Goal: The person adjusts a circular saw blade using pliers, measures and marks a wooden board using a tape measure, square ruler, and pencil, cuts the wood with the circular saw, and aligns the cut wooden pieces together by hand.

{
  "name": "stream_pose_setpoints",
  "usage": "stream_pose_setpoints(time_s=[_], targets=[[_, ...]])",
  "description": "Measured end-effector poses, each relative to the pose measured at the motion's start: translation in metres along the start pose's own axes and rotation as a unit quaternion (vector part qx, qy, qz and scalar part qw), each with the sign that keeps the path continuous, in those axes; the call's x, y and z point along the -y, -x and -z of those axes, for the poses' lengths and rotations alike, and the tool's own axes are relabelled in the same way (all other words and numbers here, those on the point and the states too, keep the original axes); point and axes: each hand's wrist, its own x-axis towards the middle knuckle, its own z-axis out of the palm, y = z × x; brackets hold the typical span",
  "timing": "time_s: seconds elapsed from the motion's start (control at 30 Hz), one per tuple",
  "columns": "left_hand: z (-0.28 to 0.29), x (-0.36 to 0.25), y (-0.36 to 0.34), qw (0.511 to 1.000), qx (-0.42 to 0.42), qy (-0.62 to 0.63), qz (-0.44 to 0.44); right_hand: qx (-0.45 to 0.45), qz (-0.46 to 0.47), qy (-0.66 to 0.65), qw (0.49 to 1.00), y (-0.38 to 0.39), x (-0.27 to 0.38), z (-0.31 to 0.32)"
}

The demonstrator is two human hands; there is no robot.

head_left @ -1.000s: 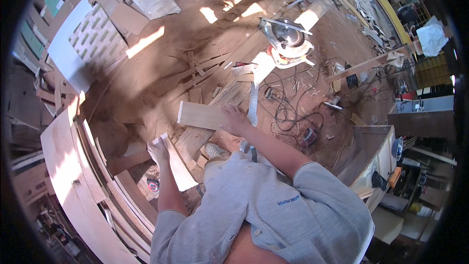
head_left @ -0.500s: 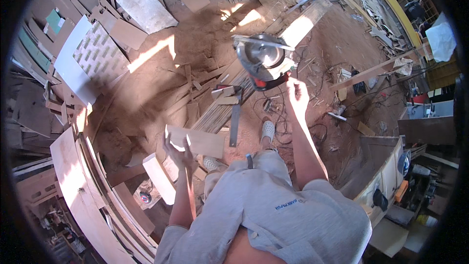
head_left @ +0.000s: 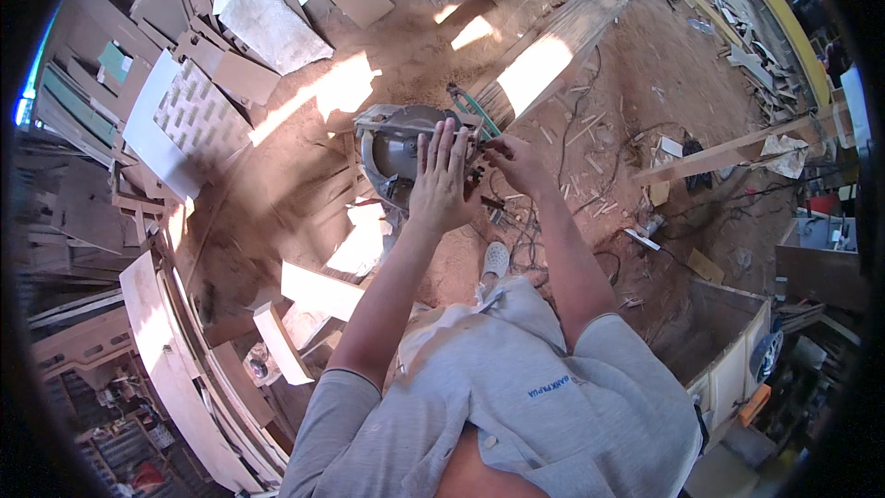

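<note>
Where half a second ago it held a board, the left hand (head_left: 441,180) now lies spread flat on the circular saw (head_left: 398,149); the right hand (head_left: 516,161) pinches at its side.

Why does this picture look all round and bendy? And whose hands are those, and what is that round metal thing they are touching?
The picture comes from a small camera worn on a person's head, looking down. Its lens sees very wide, so straight edges bend near the rim. The grey shirt at the bottom is the person's own, and the two arms reaching up belong to them.

The left hand lies flat, fingers spread, on a circular saw, a power tool with a round blade guard. The right hand is bunched at the saw's side; I cannot tell what its fingers pinch.

Below is a sawdust-covered floor with wood boards, offcuts and tangled cables. One light shoe peeks out.
</note>
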Motion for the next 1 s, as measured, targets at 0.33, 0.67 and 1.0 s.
stream_pose_setpoints(time_s=[0.33, 0.67, 1.0], targets=[[-0.009, -0.003, -0.007, 0.997, 0.049, -0.05, 0.042, 0.339, -0.041, 0.191, 0.92, -0.063, 0.041, 0.031], [-0.012, 0.001, -0.005, 0.997, 0.022, -0.065, 0.039, 0.272, 0.102, 0.426, 0.857, -0.059, 0.055, 0.022], [-0.013, 0.0, -0.006, 0.998, 0.013, -0.05, 0.032, 0.382, -0.087, 0.22, 0.893, -0.077, 0.058, 0.023]])
